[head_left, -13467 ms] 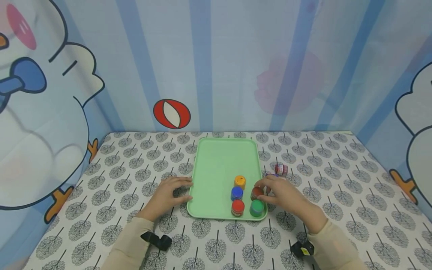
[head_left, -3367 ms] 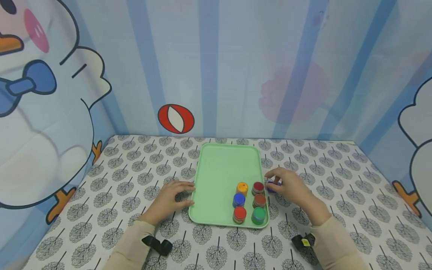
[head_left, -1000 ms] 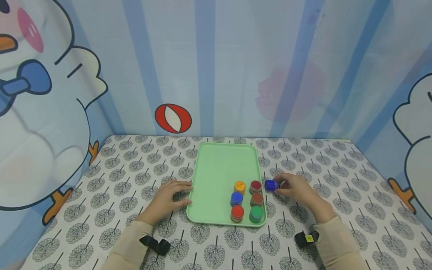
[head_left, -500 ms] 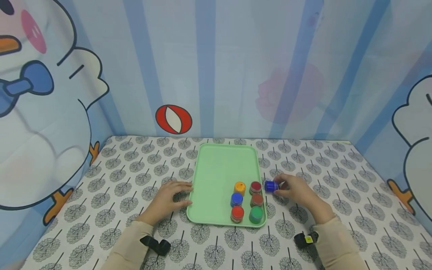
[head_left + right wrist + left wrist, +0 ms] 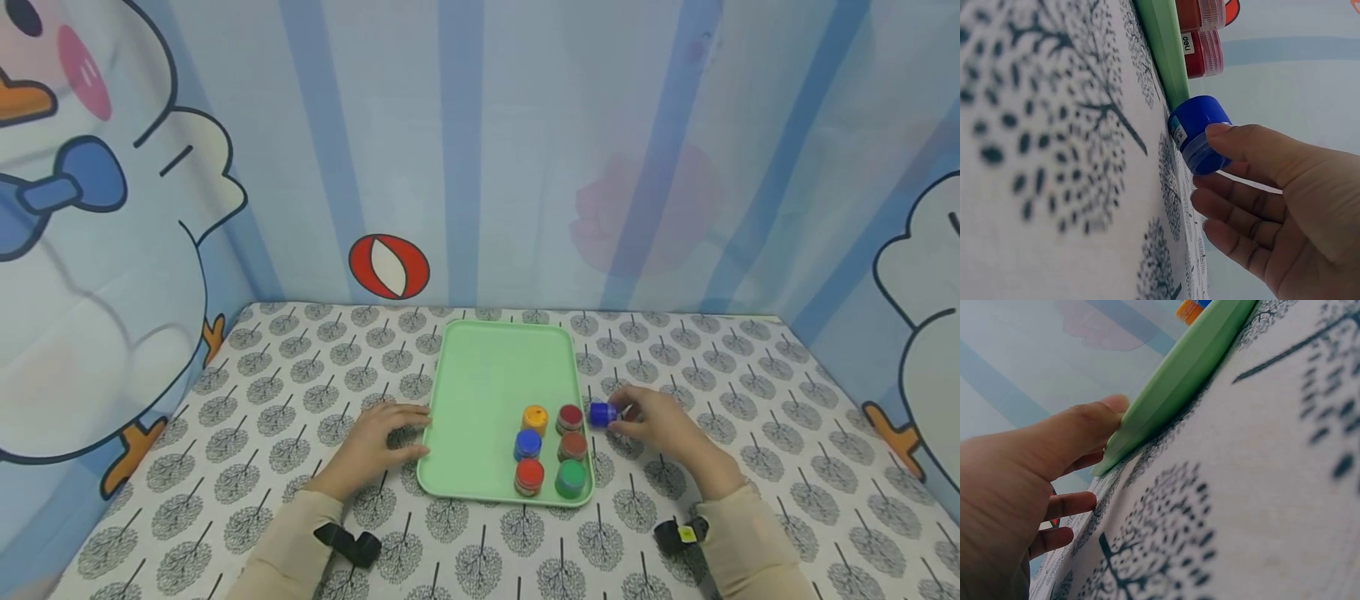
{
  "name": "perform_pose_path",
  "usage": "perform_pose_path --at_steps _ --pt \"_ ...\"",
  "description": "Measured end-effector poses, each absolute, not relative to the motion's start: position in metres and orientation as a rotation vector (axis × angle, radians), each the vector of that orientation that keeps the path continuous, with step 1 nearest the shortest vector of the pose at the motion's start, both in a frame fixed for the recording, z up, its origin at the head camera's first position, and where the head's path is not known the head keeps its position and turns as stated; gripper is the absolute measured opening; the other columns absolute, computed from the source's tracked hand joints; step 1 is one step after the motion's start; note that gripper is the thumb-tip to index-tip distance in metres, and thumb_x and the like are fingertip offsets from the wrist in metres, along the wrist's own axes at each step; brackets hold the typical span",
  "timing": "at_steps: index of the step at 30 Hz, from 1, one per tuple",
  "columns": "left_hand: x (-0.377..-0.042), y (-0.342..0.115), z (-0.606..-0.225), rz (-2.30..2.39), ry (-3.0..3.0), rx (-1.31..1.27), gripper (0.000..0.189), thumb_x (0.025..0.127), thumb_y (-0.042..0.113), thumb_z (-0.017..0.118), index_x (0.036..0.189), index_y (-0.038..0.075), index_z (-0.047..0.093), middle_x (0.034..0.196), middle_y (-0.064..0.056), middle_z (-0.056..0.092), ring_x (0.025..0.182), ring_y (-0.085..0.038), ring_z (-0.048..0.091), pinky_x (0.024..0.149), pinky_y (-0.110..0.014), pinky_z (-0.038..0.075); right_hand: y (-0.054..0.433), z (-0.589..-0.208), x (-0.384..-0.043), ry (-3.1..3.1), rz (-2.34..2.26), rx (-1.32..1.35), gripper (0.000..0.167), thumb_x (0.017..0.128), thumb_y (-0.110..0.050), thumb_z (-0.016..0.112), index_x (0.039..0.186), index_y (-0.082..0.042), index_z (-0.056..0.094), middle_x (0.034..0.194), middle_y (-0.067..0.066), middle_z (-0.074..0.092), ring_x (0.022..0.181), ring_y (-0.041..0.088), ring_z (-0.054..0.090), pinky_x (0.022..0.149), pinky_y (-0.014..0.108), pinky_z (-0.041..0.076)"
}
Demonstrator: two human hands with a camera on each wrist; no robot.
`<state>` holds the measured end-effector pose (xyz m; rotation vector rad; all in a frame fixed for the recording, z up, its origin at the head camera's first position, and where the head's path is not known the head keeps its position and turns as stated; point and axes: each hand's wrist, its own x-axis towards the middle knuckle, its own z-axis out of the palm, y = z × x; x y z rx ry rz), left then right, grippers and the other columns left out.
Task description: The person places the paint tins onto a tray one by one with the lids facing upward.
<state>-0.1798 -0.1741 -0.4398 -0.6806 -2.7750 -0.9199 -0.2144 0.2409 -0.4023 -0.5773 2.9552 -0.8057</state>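
Note:
My right hand pinches a small blue paint jar between thumb and fingers, just outside the tray's right rim. In the right wrist view the blue jar is tipped on its side, low over the cloth, its label partly showing. My left hand rests at the left rim of the pale green tray, fingers loosely extended. The left wrist view shows its thumb touching the tray rim. On the tray stand orange, blue, red, dark red, brown and green jars.
The jars form two columns in the tray's near right corner. A white cloth with printed trees covers the table. Behind it hangs a light blue curtain with cartoon figures.
Since the oldest frame, a dark red jar has come onto the tray and the jar lying right of it is gone. The right hand has moved from the brown jar to the blue one.

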Motion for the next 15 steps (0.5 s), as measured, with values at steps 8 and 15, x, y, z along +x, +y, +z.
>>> perform_pose_path --at_steps 8,15 --pt "-0.1796 -0.1744 -0.4402 -0.93 -2.776 -0.675 0.042 0.08 0.031 0.076 0.119 0.017 0.067 0.133 0.0 0.062 0.126 -0.029 0.052 0.112 -0.058 0.031 0.2402 -0.4002 -0.2148 2.991 -0.787 -0.589 0.033 0.083 -0.018 0.073 0.11 -0.001 0.064 0.094 0.007 0.069 0.082 0.017 0.063 0.073 0.035 0.055" --pt "-0.1802 -0.1751 -0.4422 -0.939 -2.78 -0.671 0.042 0.08 0.031 0.076 0.119 0.018 0.067 0.134 0.0 0.061 0.127 -0.029 0.051 0.112 -0.058 0.03 0.2395 -0.3979 -0.2134 3.004 -0.809 -0.599 0.034 0.084 -0.019 0.073 0.112 0.0 0.065 0.091 0.007 0.068 0.081 0.016 0.062 0.071 0.032 0.053"
